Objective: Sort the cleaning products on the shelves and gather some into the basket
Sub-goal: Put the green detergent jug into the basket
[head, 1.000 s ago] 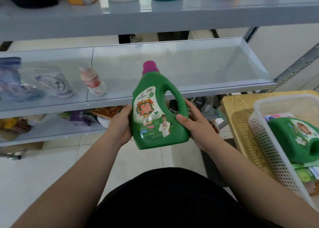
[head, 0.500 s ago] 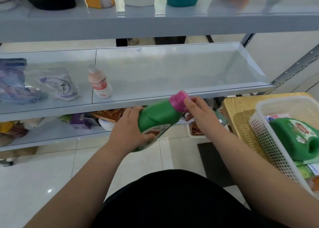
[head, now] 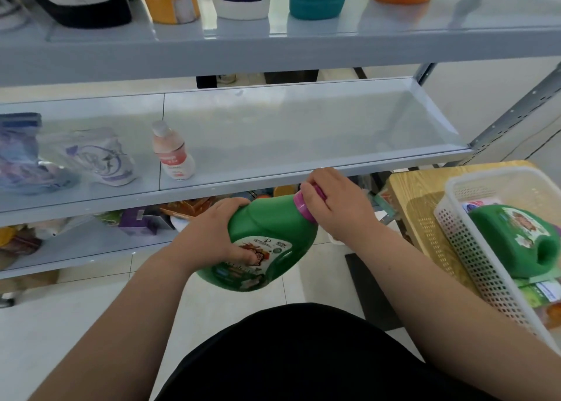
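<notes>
The green bottle point(head: 267, 233) is at the centre of the frame, tilted, with its pink cap point(head: 303, 209) pointing to the right. The left hand point(head: 212, 233) grasps its body and the right hand point(head: 337, 206) is closed around the cap. If the cap turns loose, liquid may spill. The shelf edge point(head: 273, 176) is just above the right hand. The basket point(head: 473, 243) on the desk point(head: 409, 194), at the right, holds another green bottle point(head: 513, 239), so little room is left there.

1. Bottle point(head: 267, 233), centre: smooth glossy green plastic with a printed label; cap point(head: 305, 208) is glossy pink plastic.
2. Shelf point(head: 303, 133), 12 o'clock: smooth grey painted metal, slight sheen.
3. Basket point(head: 473, 249), 3 o'clock: white perforated plastic, matt.
4. Table point(head: 406, 188), 3 o'clock: wood-grain, matt.
5. Floor point(head: 60, 324), 8 o'clock: glossy pale tiles.
6. Pouches point(head: 100, 158), 9 o'clock: crinkled shiny film.
</notes>
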{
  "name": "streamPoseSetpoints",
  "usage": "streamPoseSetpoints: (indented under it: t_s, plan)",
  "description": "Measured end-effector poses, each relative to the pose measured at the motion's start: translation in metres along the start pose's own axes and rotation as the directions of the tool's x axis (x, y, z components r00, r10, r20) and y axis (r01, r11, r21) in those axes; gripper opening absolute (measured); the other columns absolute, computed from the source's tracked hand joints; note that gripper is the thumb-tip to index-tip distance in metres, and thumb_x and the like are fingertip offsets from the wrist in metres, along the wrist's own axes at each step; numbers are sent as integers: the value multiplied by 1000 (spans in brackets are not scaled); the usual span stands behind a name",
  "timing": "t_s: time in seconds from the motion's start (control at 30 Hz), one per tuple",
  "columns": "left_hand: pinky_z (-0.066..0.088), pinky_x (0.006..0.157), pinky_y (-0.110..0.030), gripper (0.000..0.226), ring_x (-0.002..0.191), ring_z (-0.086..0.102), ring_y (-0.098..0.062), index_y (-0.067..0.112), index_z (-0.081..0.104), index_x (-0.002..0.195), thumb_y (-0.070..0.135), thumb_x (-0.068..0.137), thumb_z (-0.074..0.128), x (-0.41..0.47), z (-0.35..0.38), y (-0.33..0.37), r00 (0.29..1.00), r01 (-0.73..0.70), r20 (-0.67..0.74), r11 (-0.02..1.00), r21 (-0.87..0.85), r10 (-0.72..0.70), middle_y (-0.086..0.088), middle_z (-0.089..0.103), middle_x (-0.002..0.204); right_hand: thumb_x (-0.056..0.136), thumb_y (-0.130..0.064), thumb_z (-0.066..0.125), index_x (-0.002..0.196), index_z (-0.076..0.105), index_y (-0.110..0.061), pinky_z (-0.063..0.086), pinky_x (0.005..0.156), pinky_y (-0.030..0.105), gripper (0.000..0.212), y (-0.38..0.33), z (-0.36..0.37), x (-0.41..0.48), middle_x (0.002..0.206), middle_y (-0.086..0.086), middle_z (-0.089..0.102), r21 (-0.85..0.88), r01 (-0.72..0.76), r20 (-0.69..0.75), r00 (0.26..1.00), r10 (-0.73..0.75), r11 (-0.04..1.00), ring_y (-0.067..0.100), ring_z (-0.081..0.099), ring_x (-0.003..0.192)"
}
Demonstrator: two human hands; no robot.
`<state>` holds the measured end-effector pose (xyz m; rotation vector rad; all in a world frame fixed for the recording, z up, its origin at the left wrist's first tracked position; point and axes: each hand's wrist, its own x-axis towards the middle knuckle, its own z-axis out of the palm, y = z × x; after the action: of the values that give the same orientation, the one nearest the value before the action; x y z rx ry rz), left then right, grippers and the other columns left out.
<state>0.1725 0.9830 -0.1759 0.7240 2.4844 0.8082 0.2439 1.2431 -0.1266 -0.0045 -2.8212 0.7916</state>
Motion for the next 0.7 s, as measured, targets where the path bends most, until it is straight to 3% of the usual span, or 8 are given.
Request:
streamPoseSetpoints:
  t_s: [0.1,0.17,0.27,0.37,0.43,0.6,0.7]
  plan:
    - [57,95,-37,97,109,61,-5,48,47,132,52,47,92,1,-9,-7,995,-13,92,991,-135,26,19,58,123,98,-40,44,102,66,-12,52,67,34,35,-3,-4,-4,95,-2,56,70,148,-8,989,-148,986,16,56,81]
    - [58,88,-30,91,103,63,1,51,48,125,52,47,94,2,-10,-6,994,-23,102,987,-161,40,22,60,117,97,-39,44,102,67,-10,52,66,34,37,-3,-5,-5,96,0,57,72,184,-20,983,-183,980,17,57,81]
    - [52,81,-19,91,101,60,3,55,43,122,57,45,91,5,-3,1,998,-20,51,990,-143,28,26,55,116,97,-39,41,103,64,-14,52,66,38,35,3,-5,0,96,-1,57,59,76,-32,997,-74,995,19,57,81]
    - [53,90,-30,99,108,57,-6,49,41,131,63,44,86,13,8,7,1000,-19,-23,994,-104,17,19,51,124,103,-38,43,98,59,-19,45,68,33,26,13,2,5,89,-3,56,66,-74,-54,996,77,995,14,52,80]
    - [53,92,-34,97,109,55,-9,47,41,131,63,46,85,19,15,10,998,-27,-59,996,-82,22,20,50,124,101,-49,43,95,57,-24,41,70,27,29,21,4,7,89,-7,56,140,-167,-33,984,173,976,8,53,83]
    - [45,98,-37,95,118,49,-14,41,45,134,48,53,95,47,27,18,986,15,-163,995,-96,-31,16,49,123,81,-71,55,116,56,-44,53,70,15,45,53,-2,9,112,-12,63,482,-339,181,941,287,808,-1,63,95]
    - [51,93,-32,93,113,57,-10,45,46,131,47,51,95,70,27,29,979,53,-179,970,-236,-97,17,58,122,75,-70,67,122,49,-62,52,81,17,51,80,-5,14,119,-23,64,467,-419,342,898,278,778,-10,61,108]
